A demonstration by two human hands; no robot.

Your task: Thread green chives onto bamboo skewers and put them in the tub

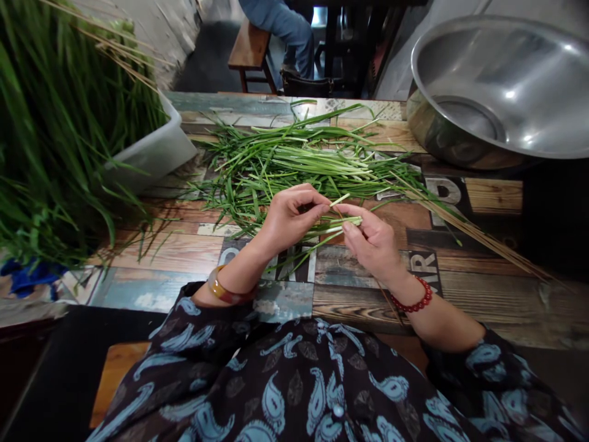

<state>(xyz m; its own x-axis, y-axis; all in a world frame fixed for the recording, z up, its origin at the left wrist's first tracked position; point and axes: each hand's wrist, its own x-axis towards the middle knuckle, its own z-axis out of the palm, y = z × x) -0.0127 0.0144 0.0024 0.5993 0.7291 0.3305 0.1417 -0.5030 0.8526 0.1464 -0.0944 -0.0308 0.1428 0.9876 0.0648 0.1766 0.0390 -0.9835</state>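
Over the near edge of a loose pile of green chives (294, 162), both hands meet at fingertip height. My left hand (299, 212) pinches a thin pale stalk (340, 199) between thumb and forefinger. My right hand (370, 239) is closed on a few stalks (352, 221), their pale cut ends showing by the thumb; its forefinger reaches to the left fingertips. A thin brown strand hangs below my right hand. Several long thin straw-coloured sticks (478, 233) lie from the pile's right side toward the right table edge.
A white bin (151, 150) heaped with long green chives (59, 123) stands at the left. At the back right is a large steel bowl (460, 116). Beyond the wood-patterned table (368, 304), a person in jeans (294, 37) sits on a wooden bench (248, 46). Blue cloth (30, 276) lies far left.
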